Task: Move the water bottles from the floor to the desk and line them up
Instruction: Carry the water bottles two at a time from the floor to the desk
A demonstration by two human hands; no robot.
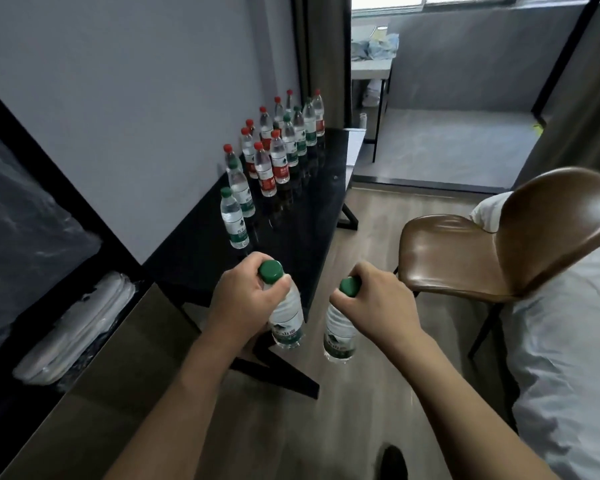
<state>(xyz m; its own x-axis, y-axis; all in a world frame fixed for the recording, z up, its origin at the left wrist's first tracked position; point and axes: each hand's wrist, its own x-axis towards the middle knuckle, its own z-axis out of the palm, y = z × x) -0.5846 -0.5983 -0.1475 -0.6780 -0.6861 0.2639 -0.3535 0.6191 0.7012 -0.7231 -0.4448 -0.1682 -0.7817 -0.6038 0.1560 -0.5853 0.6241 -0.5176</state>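
Observation:
My left hand (246, 299) grips the neck of a green-capped water bottle (286, 320), held over the near corner of the black desk (302, 223). My right hand (374, 303) grips the neck of a second green-capped bottle (340, 336), hanging over the wooden floor just right of the desk's edge. On the desk, several bottles stand in rows along the wall: green-capped ones (234, 220) nearest me, red-capped ones (264, 169) and more green-capped ones (290, 140) farther back.
A brown chair (499, 251) stands right of the desk, close to my right hand. A bed with white sheets (568, 358) fills the right side. A low dark cabinet (94, 368) with a plastic-wrapped bundle lies at the left. My shoe tip (392, 462) shows at the bottom.

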